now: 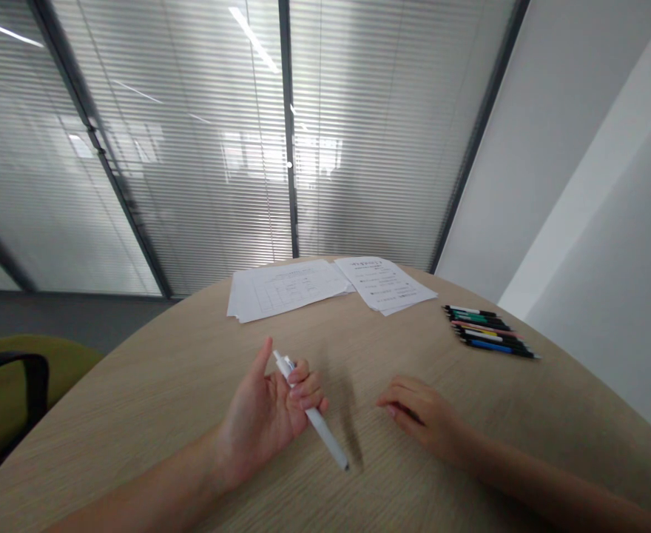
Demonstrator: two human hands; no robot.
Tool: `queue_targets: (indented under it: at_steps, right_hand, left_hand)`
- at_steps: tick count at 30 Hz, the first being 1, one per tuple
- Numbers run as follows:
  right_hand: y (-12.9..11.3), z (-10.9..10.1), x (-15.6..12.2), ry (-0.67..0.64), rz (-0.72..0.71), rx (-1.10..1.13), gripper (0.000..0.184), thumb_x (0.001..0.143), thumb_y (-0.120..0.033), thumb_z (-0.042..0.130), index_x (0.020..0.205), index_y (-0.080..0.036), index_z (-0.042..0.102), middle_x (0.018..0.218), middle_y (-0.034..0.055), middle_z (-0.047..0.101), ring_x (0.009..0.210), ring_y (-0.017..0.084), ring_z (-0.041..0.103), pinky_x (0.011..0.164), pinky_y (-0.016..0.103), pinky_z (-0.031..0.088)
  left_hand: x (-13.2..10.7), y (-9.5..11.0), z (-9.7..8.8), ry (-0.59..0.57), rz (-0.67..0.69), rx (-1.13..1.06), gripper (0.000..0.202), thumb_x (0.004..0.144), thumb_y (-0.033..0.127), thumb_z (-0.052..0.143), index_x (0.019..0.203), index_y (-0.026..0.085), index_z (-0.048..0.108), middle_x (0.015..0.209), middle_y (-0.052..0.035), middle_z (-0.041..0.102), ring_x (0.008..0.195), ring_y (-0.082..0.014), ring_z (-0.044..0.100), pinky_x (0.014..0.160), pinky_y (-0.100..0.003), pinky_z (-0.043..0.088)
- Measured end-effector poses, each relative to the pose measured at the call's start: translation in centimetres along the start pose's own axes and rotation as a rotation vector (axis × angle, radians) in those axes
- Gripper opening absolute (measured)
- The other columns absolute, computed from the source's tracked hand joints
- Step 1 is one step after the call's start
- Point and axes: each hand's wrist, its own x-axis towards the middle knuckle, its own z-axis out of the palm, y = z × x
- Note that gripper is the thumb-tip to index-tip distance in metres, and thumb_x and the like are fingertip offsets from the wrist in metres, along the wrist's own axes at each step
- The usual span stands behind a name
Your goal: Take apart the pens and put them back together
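A white pen point(327, 435) lies slantwise across my left hand point(267, 418), which is palm up with its fingers curled around the barrel and its thumb held away. The clip end points up and away from me, and the dark-tipped end slopes down toward the table on the right. My right hand point(422, 414) rests on the tabletop to the right of the pen, apart from it. Its fingers are loosely bent and pressed together, and nothing shows in them.
Two stacks of printed paper, a left stack point(289, 289) and a right stack point(386, 285), lie at the far edge of the round wooden table point(186, 370). A row of several pens point(489, 332) sits at the right. A green chair point(75, 363) stands left; blinds and a wall rise behind.
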Motion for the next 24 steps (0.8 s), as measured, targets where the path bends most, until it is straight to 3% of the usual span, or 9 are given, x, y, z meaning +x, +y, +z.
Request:
queue_targets:
  at_steps: [9,12,18,24]
  right_hand:
    - [0.19,0.05,-0.12,-0.005,-0.006,0.009,0.016,0.081,-0.015,0.040,0.084,-0.018,0.056,0.077,0.0049,0.058,0.074,0.016,0.052,0.066,0.026,0.041]
    - [0.13,0.04,-0.09,0.000,-0.011,0.005,0.017,0.081,-0.015,0.039,0.083,-0.017,0.056,0.076,0.0053,0.058,0.074,0.016,0.052,0.066,0.027,0.042]
    - [-0.03,-0.10,0.01,0.000,-0.015,-0.006,0.017,0.081,-0.016,0.040,0.083,-0.018,0.056,0.075,0.0053,0.058,0.074,0.016,0.052,0.066,0.028,0.042]
    - [-0.05,-0.02,0.03,0.004,-0.004,-0.001,0.016,0.081,-0.016,0.041,0.084,-0.018,0.056,0.077,0.0052,0.058,0.075,0.016,0.052,0.067,0.028,0.042]
  left_hand:
    - [-0.07,-0.28,-0.41,-0.016,0.014,0.019,0.061,0.088,0.029,0.006,0.044,0.013,0.046,0.043,0.0029,0.028,0.041,-0.0094,0.033,0.061,-0.029,0.043]
    - [-0.07,-0.37,-0.39,-0.027,0.018,0.020,0.061,0.088,0.034,0.008,0.045,0.014,0.046,0.044,0.0032,0.029,0.042,-0.0093,0.033,0.061,-0.029,0.043]
    - [-0.24,-0.26,0.15,-0.031,-0.014,0.060,0.065,0.077,0.064,0.013,0.049,0.015,0.046,0.048,0.0039,0.031,0.045,-0.0096,0.035,0.068,-0.032,0.043]
    - [-0.27,-0.25,0.11,-0.035,-0.033,0.070,0.063,0.075,0.065,0.017,0.050,0.015,0.046,0.049,0.0038,0.032,0.047,-0.0102,0.036,0.070,-0.033,0.042]
